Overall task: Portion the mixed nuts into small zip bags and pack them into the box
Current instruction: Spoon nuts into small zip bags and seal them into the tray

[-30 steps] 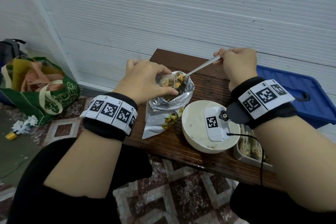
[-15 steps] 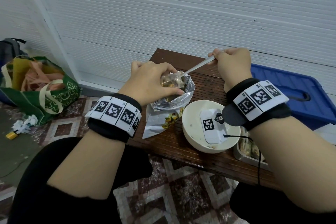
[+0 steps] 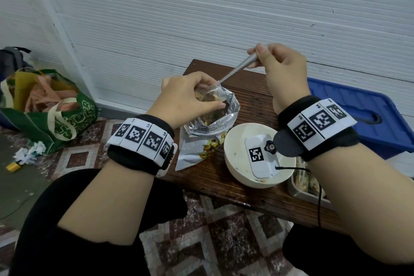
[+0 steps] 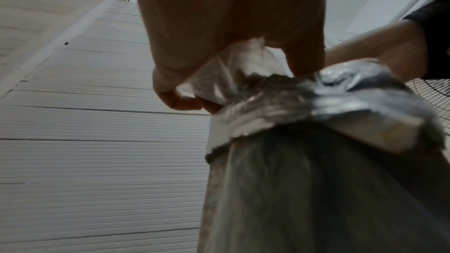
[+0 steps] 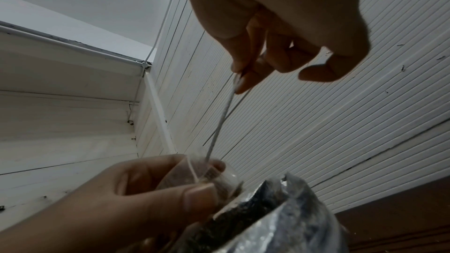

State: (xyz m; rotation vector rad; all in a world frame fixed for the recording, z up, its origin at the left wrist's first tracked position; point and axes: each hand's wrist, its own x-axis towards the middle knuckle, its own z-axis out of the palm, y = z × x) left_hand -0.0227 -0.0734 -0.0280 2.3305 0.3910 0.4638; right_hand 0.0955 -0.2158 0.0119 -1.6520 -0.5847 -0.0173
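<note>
Below and left of the right hand, its pinched spoon slants down into the small zip bag, pinched open by the left hand.

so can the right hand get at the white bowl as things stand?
Probably not yet: the right hand pinches the spoon, whose tip sits in the small zip bag. The white bowl lies unobstructed below that wrist.

Right hand raised, spoon tipped steeper, bowl end now inside small zip bag (was over foil pouch).
</note>
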